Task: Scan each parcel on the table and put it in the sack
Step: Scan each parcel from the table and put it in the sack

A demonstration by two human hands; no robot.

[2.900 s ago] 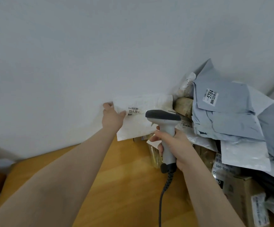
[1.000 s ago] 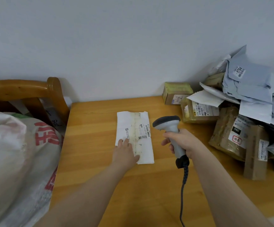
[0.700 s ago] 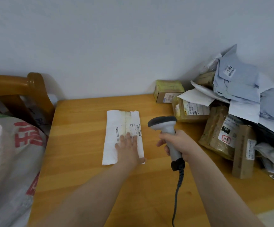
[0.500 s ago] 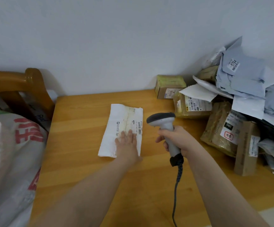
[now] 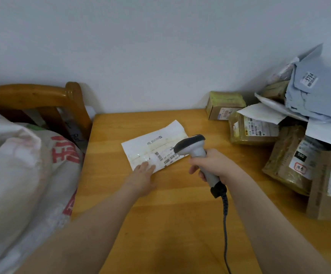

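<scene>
I'm watching the left hand (image 5: 141, 178) pressing straight fingers on the near corner of the flat white plastic parcel (image 5: 152, 143) lying on the orange wooden surface (image 5: 160, 214), while the right hand (image 5: 215, 165) is curling around the grey corded handheld scanner (image 5: 192, 145), whose head is hanging over the parcel's right edge.

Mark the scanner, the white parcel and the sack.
scanner (image 5: 189, 142): head view, on its dark grey head.
white parcel (image 5: 165, 133): head view, on its bare upper face.
sack (image 5: 18, 175): head view, on its white side.
</scene>
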